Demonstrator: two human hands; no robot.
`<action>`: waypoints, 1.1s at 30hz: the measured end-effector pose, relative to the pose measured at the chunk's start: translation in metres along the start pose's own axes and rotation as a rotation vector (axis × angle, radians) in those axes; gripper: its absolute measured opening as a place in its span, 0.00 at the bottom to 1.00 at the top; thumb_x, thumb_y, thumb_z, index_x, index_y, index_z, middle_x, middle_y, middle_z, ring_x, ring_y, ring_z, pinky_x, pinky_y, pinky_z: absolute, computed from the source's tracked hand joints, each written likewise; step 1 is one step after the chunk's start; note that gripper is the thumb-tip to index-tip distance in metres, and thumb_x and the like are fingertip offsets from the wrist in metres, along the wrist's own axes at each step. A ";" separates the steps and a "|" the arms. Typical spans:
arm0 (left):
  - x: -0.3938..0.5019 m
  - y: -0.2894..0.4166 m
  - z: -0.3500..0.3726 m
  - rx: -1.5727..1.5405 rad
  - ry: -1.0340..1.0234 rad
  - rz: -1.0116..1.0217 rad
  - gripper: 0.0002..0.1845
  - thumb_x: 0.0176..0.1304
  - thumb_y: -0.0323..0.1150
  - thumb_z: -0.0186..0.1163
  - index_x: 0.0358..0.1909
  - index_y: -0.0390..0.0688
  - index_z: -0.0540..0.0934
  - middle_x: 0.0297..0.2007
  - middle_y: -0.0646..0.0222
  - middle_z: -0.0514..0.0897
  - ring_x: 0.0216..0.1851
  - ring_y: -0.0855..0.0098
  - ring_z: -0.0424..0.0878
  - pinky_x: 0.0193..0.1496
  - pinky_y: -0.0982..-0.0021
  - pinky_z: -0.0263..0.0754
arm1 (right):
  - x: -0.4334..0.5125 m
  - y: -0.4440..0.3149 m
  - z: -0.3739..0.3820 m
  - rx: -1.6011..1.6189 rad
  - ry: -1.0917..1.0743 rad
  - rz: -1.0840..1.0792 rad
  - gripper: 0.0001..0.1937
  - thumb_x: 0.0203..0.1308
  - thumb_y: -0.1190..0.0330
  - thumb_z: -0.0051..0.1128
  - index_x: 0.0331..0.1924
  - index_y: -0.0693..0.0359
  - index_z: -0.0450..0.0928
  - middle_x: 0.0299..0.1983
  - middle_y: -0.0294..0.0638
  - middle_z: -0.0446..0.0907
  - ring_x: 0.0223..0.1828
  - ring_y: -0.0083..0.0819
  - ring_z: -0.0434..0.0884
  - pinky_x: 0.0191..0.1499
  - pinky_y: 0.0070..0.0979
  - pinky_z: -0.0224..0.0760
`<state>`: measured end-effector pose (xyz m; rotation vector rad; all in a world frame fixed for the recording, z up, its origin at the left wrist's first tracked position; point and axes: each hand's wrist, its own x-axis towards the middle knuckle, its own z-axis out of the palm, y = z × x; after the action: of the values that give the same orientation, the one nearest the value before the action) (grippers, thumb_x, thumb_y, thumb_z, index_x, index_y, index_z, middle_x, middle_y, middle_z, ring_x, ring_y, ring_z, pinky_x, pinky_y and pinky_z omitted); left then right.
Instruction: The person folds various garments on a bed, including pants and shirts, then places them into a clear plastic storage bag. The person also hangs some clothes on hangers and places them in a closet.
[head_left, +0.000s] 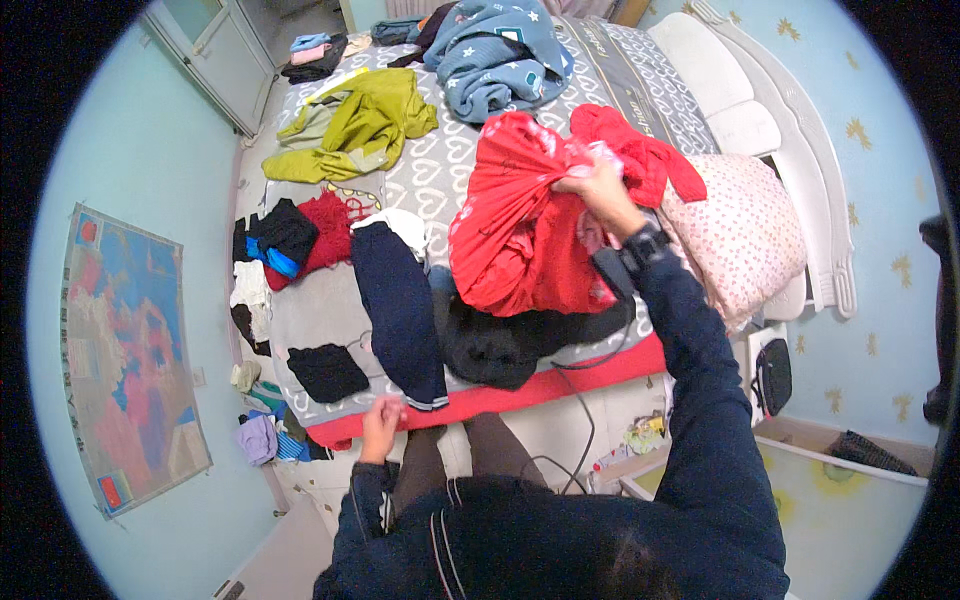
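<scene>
My right hand (596, 187) grips a bunched red printed cloth (517, 247) with pale patches, gathered above the bed. Behind that hand, more red fabric (649, 161) spreads towards the pillow; whether it is one piece with the bundle I cannot tell. Below the bundle lies a dark furry-looking garment (495, 349). My left hand (382, 427), a little blurred, hovers by the bed's front edge with loosely bent fingers and nothing in it. Closest to it are navy trousers (397, 315), laid lengthwise, and a folded black cloth (328, 373).
An olive-green jacket (360, 127), a blue star-patterned blanket (499, 64) and a dark red knit (328, 232) lie on the bed (424, 169). A heart-print pillow (739, 225) sits at right. Clothes (259, 439) pile at lower left. A dark cable (589, 435) hangs past the bed's edge.
</scene>
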<state>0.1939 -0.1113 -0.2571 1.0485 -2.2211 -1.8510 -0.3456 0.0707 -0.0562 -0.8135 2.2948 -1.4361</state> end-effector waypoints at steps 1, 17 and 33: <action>0.005 0.008 -0.004 0.080 0.018 0.112 0.10 0.73 0.29 0.57 0.51 0.36 0.78 0.37 0.67 0.86 0.37 0.77 0.85 0.43 0.74 0.80 | -0.027 -0.029 -0.016 -0.104 0.055 -0.158 0.29 0.46 0.71 0.74 0.55 0.66 0.78 0.45 0.42 0.84 0.45 0.28 0.82 0.51 0.28 0.74; -0.053 0.050 0.128 -0.120 -1.515 0.157 0.66 0.52 0.56 0.74 0.78 0.35 0.42 0.76 0.53 0.56 0.78 0.61 0.51 0.79 0.64 0.43 | -0.561 -0.187 0.058 -0.151 0.938 0.586 0.37 0.44 0.70 0.79 0.62 0.68 0.74 0.52 0.43 0.83 0.46 0.30 0.84 0.54 0.28 0.76; -0.290 0.022 0.398 0.427 -2.160 0.090 0.66 0.50 0.41 0.80 0.79 0.40 0.39 0.76 0.59 0.53 0.77 0.65 0.50 0.79 0.59 0.45 | -0.910 -0.103 0.061 0.179 1.579 0.776 0.35 0.49 0.74 0.72 0.64 0.68 0.71 0.54 0.49 0.83 0.54 0.35 0.83 0.59 0.30 0.73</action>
<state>0.2239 0.3806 -0.2413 -2.3657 -2.8427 -2.6760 0.4359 0.5501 -0.0227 1.7145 2.5626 -1.9938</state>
